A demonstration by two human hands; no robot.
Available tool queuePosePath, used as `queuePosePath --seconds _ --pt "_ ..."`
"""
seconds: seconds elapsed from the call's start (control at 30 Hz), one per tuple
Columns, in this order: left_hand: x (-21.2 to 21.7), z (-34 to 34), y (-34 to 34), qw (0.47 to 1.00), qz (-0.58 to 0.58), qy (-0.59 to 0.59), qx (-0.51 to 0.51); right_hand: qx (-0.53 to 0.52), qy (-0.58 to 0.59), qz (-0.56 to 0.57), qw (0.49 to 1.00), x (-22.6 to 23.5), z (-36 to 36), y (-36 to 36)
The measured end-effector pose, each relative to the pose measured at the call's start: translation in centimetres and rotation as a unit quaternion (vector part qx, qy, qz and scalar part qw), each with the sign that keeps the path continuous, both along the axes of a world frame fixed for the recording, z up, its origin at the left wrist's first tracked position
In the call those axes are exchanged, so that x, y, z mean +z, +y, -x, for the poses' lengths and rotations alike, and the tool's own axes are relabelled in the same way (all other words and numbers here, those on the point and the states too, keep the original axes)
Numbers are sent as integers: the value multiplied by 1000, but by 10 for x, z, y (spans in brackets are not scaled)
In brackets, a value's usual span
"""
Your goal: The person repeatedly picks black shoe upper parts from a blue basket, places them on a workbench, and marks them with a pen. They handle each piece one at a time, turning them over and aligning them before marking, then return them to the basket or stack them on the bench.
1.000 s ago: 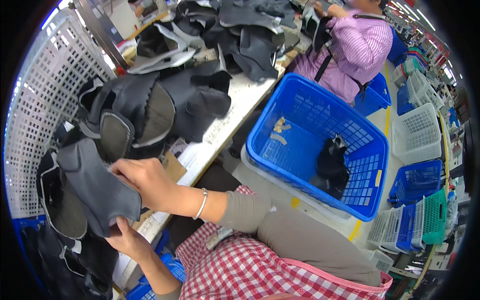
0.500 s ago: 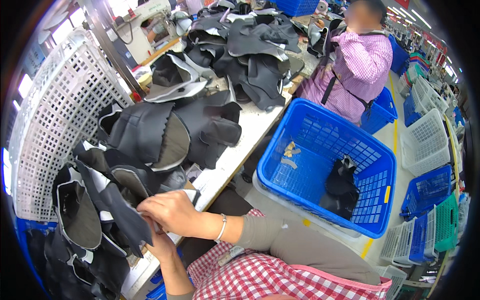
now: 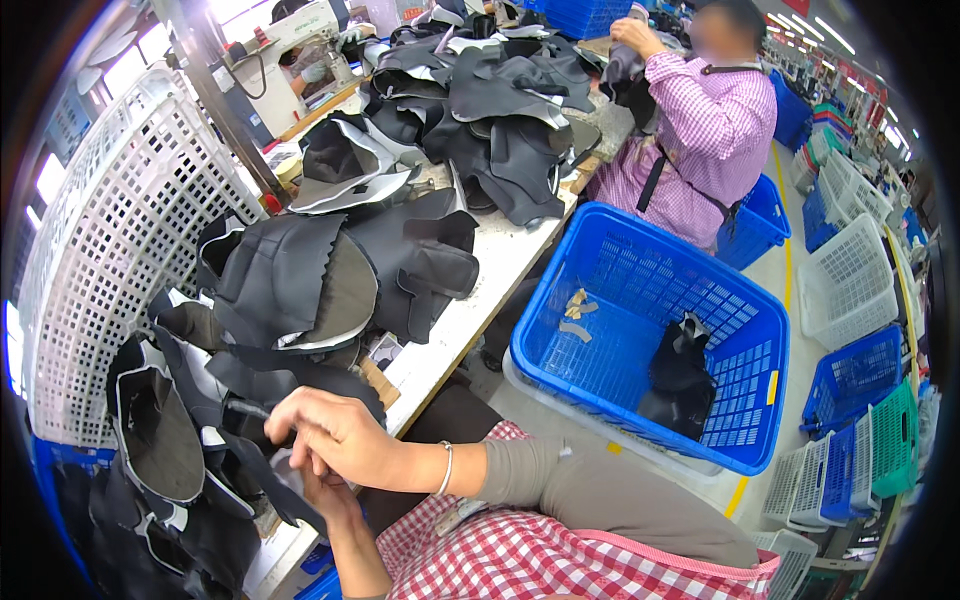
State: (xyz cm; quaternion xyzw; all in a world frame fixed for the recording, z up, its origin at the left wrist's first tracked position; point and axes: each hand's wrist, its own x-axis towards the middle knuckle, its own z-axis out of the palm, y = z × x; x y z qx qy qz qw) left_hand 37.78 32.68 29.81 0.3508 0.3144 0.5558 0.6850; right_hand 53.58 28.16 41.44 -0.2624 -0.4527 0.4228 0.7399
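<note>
At the near edge of the table my left hand [image 3: 325,495] grips the edge of a black shoe upper [image 3: 262,465], its pale inner side partly turned up. Just above it, my right hand [image 3: 335,430], with a bracelet at the wrist, has its fingers curled and drawn together. Whatever those fingers may hold is hidden. Beside my hands lie more black shoe uppers [image 3: 155,430] with grey lining and white edges. A larger black upper with a zigzag edge [image 3: 280,275] rests behind them.
A white plastic crate [image 3: 120,240] leans at the left. To the right stands a blue basket [image 3: 655,235] with a few black pieces and pale scraps. Black pieces [image 3: 510,90] pile up near a sewing machine [image 3: 305,35]. A co-worker [image 3: 700,130] handles a dark piece.
My right hand has come off the shoe upper's edge and its fingers have curled. The upper has tipped lower in my left hand. The co-worker's hand has risen and moved left.
</note>
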Motion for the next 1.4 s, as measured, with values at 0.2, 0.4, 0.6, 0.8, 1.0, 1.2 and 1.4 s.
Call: queuePosePath --seconds 0.2,0.4,0.6,0.8,1.0,1.2,1.4 --pt "0 -20 5 973 -75 -135 -172 -138 -250 -56 957 -11 5 -29" --pt "35 -53 -3 993 32 17 109 -158 -210 58 963 -23 -38 -25" --pt "56 -65 -18 994 -87 57 30 -182 -210 33 960 -24 -37 -41" --pt "-30 -29 25 957 -237 169 15 28 -27 34 999 -36 -38 -51" --pt "-105 0 37 997 10 69 -39 233 213 181 932 -50 -26 -46" --pt "-45 -36 7 995 8 77 -68 97 7 114 989 -80 -32 -23" --pt "-14 -35 -13 983 -103 150 8 180 -122 121 969 -35 -33 -63"
